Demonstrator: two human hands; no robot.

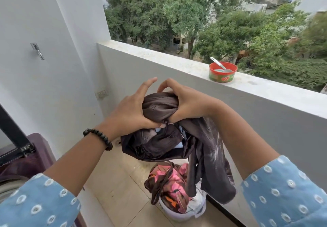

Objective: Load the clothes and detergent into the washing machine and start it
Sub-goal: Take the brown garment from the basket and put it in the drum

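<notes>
A dark brown garment (164,138) hangs bunched in mid-air at the centre of the head view. My left hand (131,108) grips its left side and my right hand (184,103) grips its top right, thumbs nearly touching. Below it on the tiled floor stands a white bucket (182,212) stuffed with pink and brown clothes (169,182). The purple washing machine (26,159) is at the lower left, with its dark lid (10,131) raised and its drum mostly out of view. A red and green tub (222,72) with a spoon in it sits on the parapet ledge.
A grey parapet wall (265,124) runs along the right side of the narrow balcony. A white wall (44,67) with a metal hook (37,50) and a socket (101,93) closes the left. A floor drain (118,142) lies by the far corner.
</notes>
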